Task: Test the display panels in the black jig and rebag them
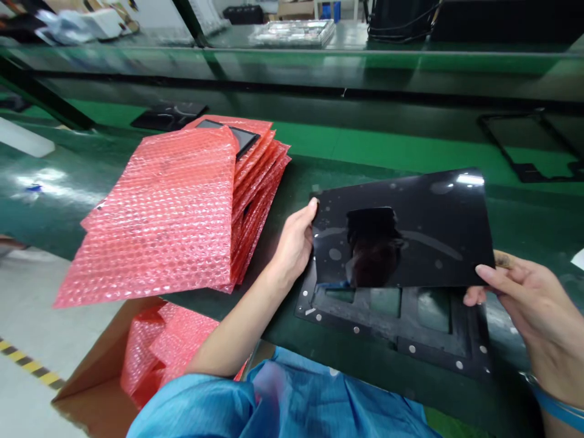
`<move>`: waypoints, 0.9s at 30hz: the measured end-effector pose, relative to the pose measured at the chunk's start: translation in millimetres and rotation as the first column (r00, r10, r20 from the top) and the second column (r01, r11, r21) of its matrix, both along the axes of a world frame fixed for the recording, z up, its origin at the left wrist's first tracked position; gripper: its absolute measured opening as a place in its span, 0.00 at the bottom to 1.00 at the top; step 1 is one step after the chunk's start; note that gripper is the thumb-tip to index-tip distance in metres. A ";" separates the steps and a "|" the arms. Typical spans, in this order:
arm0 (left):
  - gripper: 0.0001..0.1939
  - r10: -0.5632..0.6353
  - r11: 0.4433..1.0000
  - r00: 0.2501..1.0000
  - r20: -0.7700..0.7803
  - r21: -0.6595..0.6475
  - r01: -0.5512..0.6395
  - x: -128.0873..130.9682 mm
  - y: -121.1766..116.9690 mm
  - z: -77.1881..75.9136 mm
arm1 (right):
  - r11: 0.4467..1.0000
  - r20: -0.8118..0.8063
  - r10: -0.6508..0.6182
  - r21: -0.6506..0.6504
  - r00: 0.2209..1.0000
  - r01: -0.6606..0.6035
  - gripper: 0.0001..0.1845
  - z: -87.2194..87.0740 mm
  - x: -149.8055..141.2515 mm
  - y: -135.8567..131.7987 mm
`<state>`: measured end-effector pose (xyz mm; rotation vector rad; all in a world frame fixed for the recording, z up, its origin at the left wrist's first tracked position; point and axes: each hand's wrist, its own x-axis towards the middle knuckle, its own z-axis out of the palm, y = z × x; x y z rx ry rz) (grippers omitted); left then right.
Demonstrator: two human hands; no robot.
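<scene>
Gripping a glossy black panel (410, 234) at both ends, the person has it raised over the green surface (533, 219), nr the edge closest to their blue top (319, 395). L hand (294, 240) is clamped on the panel's left end, thumb by the upper corner, other fingers mostly hidden behind; R hand (524, 286) pinches the lower right corner, thumb on the shiny face. Main thing from where I stand: panel's long axis runs L to R btwn the hands, slightly skewed to the long side of the black frame (383, 334) beneath, which lies nr the surface's near edge. Panel's tilted, hides the frame's far part, & its lower edge crosses the frame's middle; can't tell if they touch. Neither hand is clearly nearer the panel, each being on its own end. Pale discs (412, 349) dot the frame's near bar. To the person's left, pink bubble-wrap bags (155, 213) are piled out past the surface's near edge, w/ a dark-rimmed screen (246, 141) showing at the back. Below that edge, a cardboard box (95, 377) holds more pink wrap (182, 340). Toward the far edge, right side: a thin black surround (547, 173).
</scene>
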<state>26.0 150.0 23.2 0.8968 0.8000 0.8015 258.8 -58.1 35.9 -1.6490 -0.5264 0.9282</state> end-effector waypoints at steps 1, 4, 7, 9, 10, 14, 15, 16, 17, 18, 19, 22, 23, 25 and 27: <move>0.22 -0.062 0.998 0.998 0.003 -0.008 0.063 0.3 -3.7 0.4 | 0.998 0.016 -0.054 0.013 0.998 0.054 0.26 1.3 1.9 -0.1; 0.22 -0.289 0.957 0.957 0.000 -0.024 0.289 0.5 -15.5 2.6 | 0.985 0.041 -0.169 0.026 0.985 0.168 0.26 2.1 8.0 0.5; 0.23 -0.413 0.911 0.911 0.005 -0.002 0.413 0.4 -23.0 3.8 | 0.976 0.016 -0.215 0.017 0.976 0.215 0.27 -2.2 12.0 2.7; 0.25 -0.407 0.913 0.913 0.009 0.008 0.407 -0.1 -23.7 3.9 | 0.976 -0.003 -0.213 0.038 0.977 0.213 0.26 -3.7 13.2 6.8; 0.25 -0.390 0.921 0.921 0.012 0.007 0.390 -0.7 -22.7 4.1 | 0.977 -0.007 -0.203 0.062 0.979 0.203 0.26 -2.8 13.7 10.6; 0.20 -0.270 0.962 0.959 0.080 -0.008 0.272 -5.9 -12.6 9.2 | 0.983 -0.010 -0.125 0.137 0.992 0.125 0.27 14.5 19.3 47.2; 0.19 -0.233 0.972 0.965 0.120 -0.009 0.235 -7.7 -9.6 11.3 | 0.983 -0.010 -0.116 0.144 0.993 0.116 0.27 20.4 21.7 62.8; 0.18 -0.190 0.981 0.968 0.163 -0.008 0.194 -9.6 -6.9 13.5 | 0.984 -0.010 -0.109 0.141 0.994 0.110 0.27 25.9 24.3 80.7; 0.18 -0.142 0.989 0.970 0.196 -0.004 0.146 -11.5 -4.8 15.4 | 0.985 -0.008 -0.110 0.136 0.994 0.110 0.25 30.0 27.1 100.3; 0.19 -0.089 0.996 0.973 0.214 0.006 0.090 -13.3 -3.3 17.0 | 0.985 0.000 -0.119 0.127 0.993 0.118 0.24 32.4 29.9 120.9; 0.22 -0.040 0.999 0.976 0.214 0.021 0.036 -14.9 -2.3 18.0 | 0.986 0.009 -0.129 0.108 0.992 0.127 0.21 32.8 32.7 141.5; 0.25 0.028 0.997 0.988 0.149 0.070 -0.039 -18.7 -2.1 18.4 | 0.986 0.083 -0.167 0.024 0.982 0.166 0.12 22.5 41.7 193.5; 0.24 0.022 0.996 0.992 0.125 0.079 -0.032 -19.5 -2.3 18.2 | 0.984 0.125 -0.176 -0.009 0.976 0.178 0.10 16.6 45.5 204.9; 0.20 -0.003 0.996 0.997 0.077 0.090 -0.004 -20.8 -2.8 18.0 | 0.977 0.236 -0.178 -0.077 0.955 0.201 0.09 4.5 56.0 216.0; 0.19 -0.022 0.995 0.999 0.037 0.099 0.019 -21.7 -3.2 18.5 | 0.967 0.388 -0.155 -0.128 0.909 0.220 0.11 -4.8 70.9 212.0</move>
